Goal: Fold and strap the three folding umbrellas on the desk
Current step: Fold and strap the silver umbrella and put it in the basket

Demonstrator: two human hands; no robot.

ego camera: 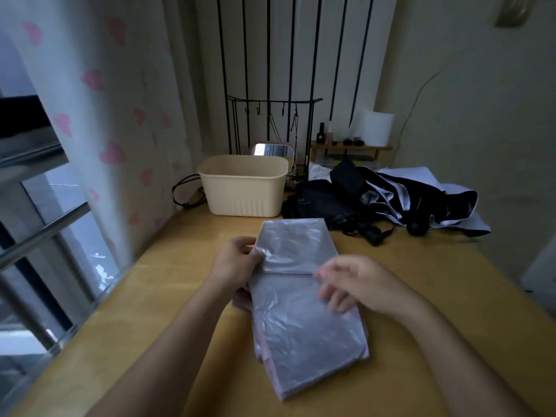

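Left hand (240,263), centre-left of frame: thumb and fingers pinch the left edge of the flattened silver umbrella (301,311), which lies lengthwise over the desk (144,296) at centre. Beige basket (243,188) behind it. Right hand (355,284) over the fabric, blurred; cannot tell its grip. Black umbrella (319,203) and black-and-white umbrella (421,191) lie loose, upper right.

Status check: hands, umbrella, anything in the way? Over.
Left hand grips edge of silver umbrella; right hand blurred above it, grip unclear. Umbrella flattened on desk, no strap visible. Black umbrella and pale umbrella loose back right, out of the way.
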